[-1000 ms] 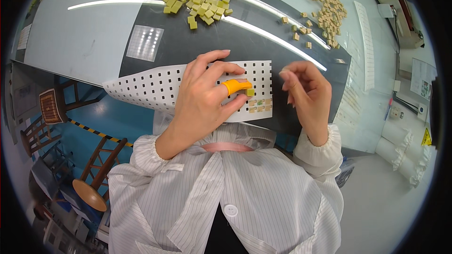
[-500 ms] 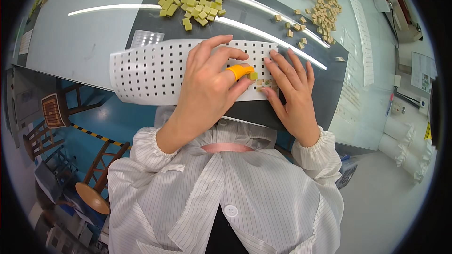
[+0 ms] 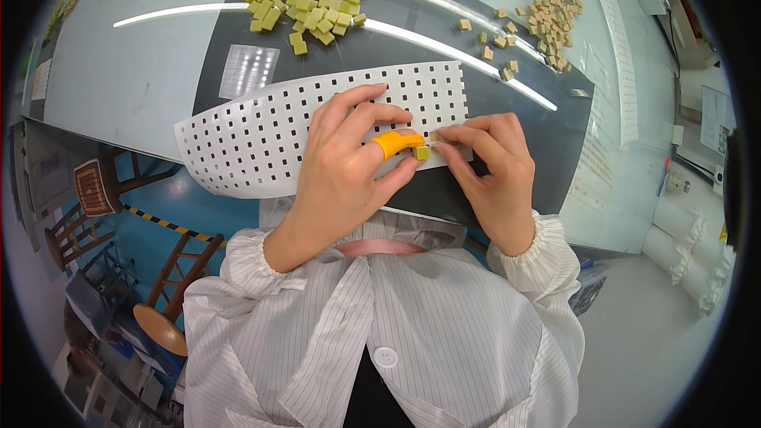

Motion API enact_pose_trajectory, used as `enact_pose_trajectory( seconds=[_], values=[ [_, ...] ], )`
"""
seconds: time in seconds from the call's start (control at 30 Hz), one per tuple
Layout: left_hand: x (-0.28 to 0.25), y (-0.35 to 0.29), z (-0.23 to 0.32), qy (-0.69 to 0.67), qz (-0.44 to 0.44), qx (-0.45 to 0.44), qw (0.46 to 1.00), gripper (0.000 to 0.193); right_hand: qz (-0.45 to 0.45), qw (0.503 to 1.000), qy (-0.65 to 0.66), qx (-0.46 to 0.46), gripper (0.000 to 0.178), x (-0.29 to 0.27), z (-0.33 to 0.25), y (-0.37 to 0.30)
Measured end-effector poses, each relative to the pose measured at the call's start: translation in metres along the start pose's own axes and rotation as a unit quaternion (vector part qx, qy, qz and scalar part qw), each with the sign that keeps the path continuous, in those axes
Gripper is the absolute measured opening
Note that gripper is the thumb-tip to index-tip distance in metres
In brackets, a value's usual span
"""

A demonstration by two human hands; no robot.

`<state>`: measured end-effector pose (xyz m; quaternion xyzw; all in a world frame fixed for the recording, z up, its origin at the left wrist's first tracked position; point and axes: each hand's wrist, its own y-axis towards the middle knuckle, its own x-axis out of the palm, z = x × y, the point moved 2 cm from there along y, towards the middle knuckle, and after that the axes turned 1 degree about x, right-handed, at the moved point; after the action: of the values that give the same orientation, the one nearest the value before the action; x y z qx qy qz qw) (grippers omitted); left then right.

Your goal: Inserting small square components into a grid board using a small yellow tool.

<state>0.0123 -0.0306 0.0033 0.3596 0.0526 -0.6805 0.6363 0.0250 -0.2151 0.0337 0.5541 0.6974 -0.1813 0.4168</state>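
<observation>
A small yellow-green cube [image 3: 422, 153] is pinched between the thumb and index finger of my left hand [image 3: 345, 147]. That index finger wears an orange finger sleeve [image 3: 395, 143]. Beneath it lies a white sheet [image 3: 254, 131] with rows of small dark square holes, its left end curving down past the table's front edge. My right hand [image 3: 501, 166] is closed in a pinch at the sheet's lower right corner, close to the cube. A small tan square [image 3: 434, 135] shows at its index fingertip; whether the fingers grip it is hidden.
A heap of yellow-green cubes [image 3: 313, 4] lies beyond the sheet on the dark mat [image 3: 214, 71]. Far right are many tan cubes [image 3: 551, 4], several scattered nearer. A clear plastic piece [image 3: 248, 71] sits behind the sheet. Another perforated strip [image 3: 621, 71] lies along the right side.
My right hand has gone from spread fingers flat on the sheet to a pinch at its lower right corner. The left hand and cube have shifted slightly nearer; the sheet is turned a little.
</observation>
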Motion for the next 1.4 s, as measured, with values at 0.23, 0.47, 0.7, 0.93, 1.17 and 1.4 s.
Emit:
enact_pose_trajectory(
  seconds=[0.23, 0.47, 0.7, 0.93, 1.17, 1.4],
  values=[
    [-0.002, 0.0, -0.003, 0.014, -0.022, -0.008, 1.0, 0.023, 0.011, 0.999, -0.017, 0.03, 0.019, 0.002, -0.003, 0.002],
    [-0.003, 0.0, 0.0, 0.016, -0.024, -0.009, 1.0, 0.023, -0.043, 0.997, 0.01, 0.071, 0.014, -0.002, 0.0, 0.006],
    [-0.003, -0.001, 0.0, 0.012, -0.024, -0.013, 1.0, 0.026, -0.09, 0.951, 0.216, 0.2, 0.01, -0.006, 0.002, 0.003],
    [-0.004, 0.0, -0.001, -0.001, -0.025, -0.01, 1.0, 0.027, -0.213, 0.796, 0.418, 0.381, 0.02, -0.007, 0.001, 0.009],
    [-0.005, -0.001, -0.001, -0.004, -0.028, -0.015, 0.999, 0.025, -0.222, 0.795, 0.408, 0.39, 0.02, -0.004, -0.001, 0.009],
    [-0.004, -0.001, -0.002, -0.008, -0.026, -0.015, 1.0, 0.024, -0.227, 0.796, 0.401, 0.392, 0.018, -0.004, -0.001, 0.01]
  ],
)
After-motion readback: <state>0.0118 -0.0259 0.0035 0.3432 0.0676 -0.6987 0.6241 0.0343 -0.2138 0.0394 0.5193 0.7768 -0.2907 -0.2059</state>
